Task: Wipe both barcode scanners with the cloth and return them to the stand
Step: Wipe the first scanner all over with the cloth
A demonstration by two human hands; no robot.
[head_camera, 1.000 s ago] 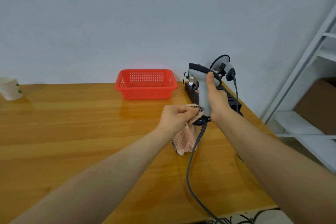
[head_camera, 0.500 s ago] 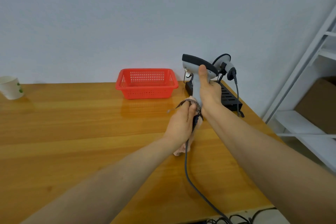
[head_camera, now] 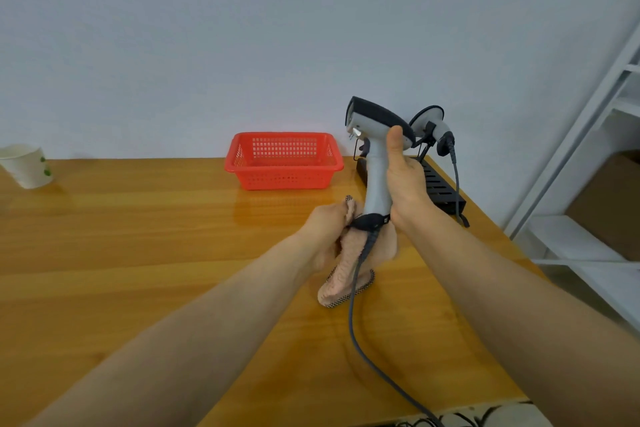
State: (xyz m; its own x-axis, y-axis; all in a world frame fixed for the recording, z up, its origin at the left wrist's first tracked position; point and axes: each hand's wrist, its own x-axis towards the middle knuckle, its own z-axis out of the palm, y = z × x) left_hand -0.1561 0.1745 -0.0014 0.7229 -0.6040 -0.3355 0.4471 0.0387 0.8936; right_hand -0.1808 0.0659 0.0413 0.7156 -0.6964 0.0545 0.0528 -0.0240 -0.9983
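My right hand (head_camera: 405, 191) grips the handle of a grey and black barcode scanner (head_camera: 375, 166), held upright above the table with its head turned left. Its grey cable (head_camera: 353, 322) hangs down over the table's front edge. My left hand (head_camera: 325, 229) holds a pink cloth (head_camera: 346, 270) against the scanner's base; the cloth's lower end hangs down to the table. A second scanner (head_camera: 438, 130) sits in the black stand (head_camera: 440, 187) at the back right.
A red plastic basket (head_camera: 284, 159) stands at the back of the wooden table (head_camera: 138, 236). A white paper cup (head_camera: 26, 165) is at the far left. White shelving (head_camera: 588, 184) with a cardboard box rises beyond the table's right edge.
My right hand lifted the scanner higher and tilted it. My left hand slid the cloth down from the handle to the scanner's base.
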